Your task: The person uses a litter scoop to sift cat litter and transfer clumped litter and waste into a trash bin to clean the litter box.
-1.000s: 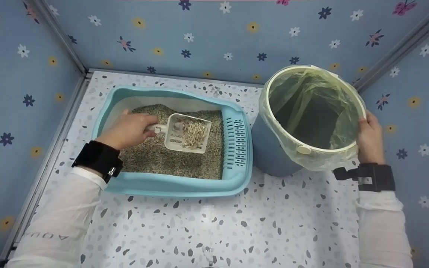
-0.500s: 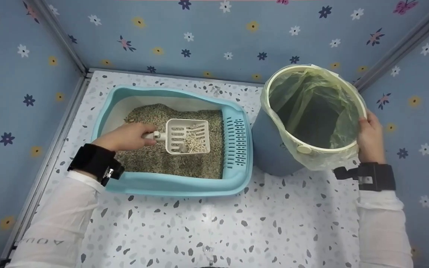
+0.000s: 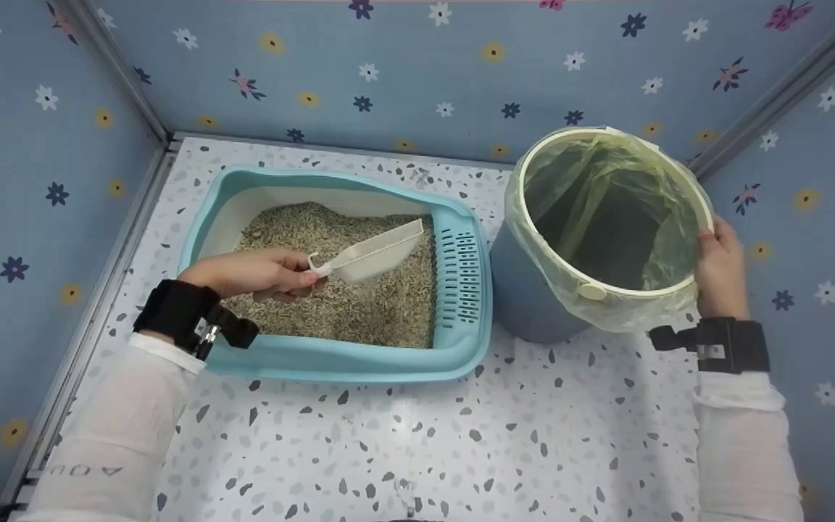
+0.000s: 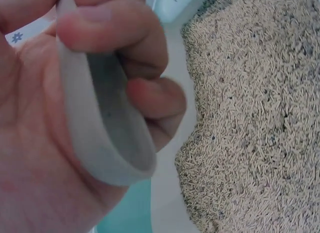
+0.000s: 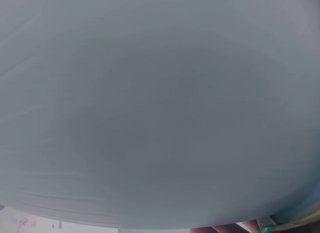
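Observation:
My left hand (image 3: 262, 272) grips the handle of a white litter scoop (image 3: 381, 254). The scoop is turned on its side above the litter (image 3: 374, 319), its basket pointing right and slightly up; what it holds is hidden. In the left wrist view, curled fingers wrap the scoop's looped handle (image 4: 85, 118). The litter lies in a turquoise litter box (image 3: 330, 360) with a slotted right ledge. At the right, my right hand (image 3: 722, 268) grips the rim of a blue-grey trash bin (image 3: 530, 297), lined with a yellowish bag (image 3: 628, 315). The bin's wall (image 5: 160, 118) fills most of the right wrist view.
The bin stands close to the box's right end, leaning toward the right. Flower-patterned blue walls (image 3: 432, 80) close in the back and both sides. Speckled white floor (image 3: 403, 442) extends in front of the box.
My left hand has rolled the scoop from nearly level onto its side. The pale litter seen in its basket before is out of sight. My right hand and the bin look unchanged.

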Tool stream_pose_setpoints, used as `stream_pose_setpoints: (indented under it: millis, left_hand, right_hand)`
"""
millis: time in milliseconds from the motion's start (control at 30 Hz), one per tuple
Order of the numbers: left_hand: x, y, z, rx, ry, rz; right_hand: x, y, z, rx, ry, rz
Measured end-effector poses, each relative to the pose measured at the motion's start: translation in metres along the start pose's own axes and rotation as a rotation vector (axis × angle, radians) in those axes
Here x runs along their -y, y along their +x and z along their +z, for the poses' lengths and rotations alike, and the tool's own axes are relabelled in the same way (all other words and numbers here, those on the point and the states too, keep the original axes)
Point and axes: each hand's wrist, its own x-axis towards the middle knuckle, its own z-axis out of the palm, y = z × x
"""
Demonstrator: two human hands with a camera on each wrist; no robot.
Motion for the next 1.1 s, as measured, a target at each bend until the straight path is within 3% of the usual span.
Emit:
stream_pose_setpoints:
  millis: [233, 467, 700, 900, 1100]
  left_hand:
    - [0.002, 0.001, -0.001, 0.009, -0.001, -0.025]
    - [0.002, 0.000, -0.003, -0.117, 0.139, -0.037]
    - [-0.002, 0.006, 0.001, -0.322, 0.469, -0.051]
    - [-0.001, 0.015, 0.006, -0.575, 0.756, -0.034]
    - [0.000, 0.018, 0.012, -0.758, 1.136, 0.124]
  right_hand:
    - [0.001, -0.001, 0.001, -0.009, 0.004, 0.004]
    - [0.001, -0.001, 0.001, -0.003, 0.017, 0.003]
    - [0.000, 0.000, 0.000, -0.003, -0.011, 0.014]
    - [0.000, -0.001, 0.001, 0.002, -0.016, -0.001]
    - [0.000, -0.002, 0.002, 0.004, 0.031, -0.014]
